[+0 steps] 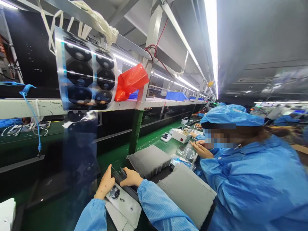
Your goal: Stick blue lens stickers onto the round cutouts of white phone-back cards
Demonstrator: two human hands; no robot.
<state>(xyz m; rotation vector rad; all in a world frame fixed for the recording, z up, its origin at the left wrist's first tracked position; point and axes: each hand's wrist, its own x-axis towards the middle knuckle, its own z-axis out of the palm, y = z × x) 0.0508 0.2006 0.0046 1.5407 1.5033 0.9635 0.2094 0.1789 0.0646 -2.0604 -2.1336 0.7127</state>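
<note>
My left hand (105,183) is at the lower middle, its index finger and thumb closed at the near-left edge of several thin dark sheets (117,173). From the other side, my right hand (132,177) grips the same sheets, with its fingers bent over their edge. Exactly what the sheets are is hard to make out. Just below both hands lies a white phone back (128,205) with a round black camera area, resting on flat white pieces (115,215). Blue sleeves cover both my forearms.
Two stacks of grey cards, one farther (149,157) and one nearer (190,192), stand to the right. A co-worker in blue (247,179) sits beside them. Ahead, a strip of clear film with black discs (85,72) hangs from the shelf, near a red bag (132,81).
</note>
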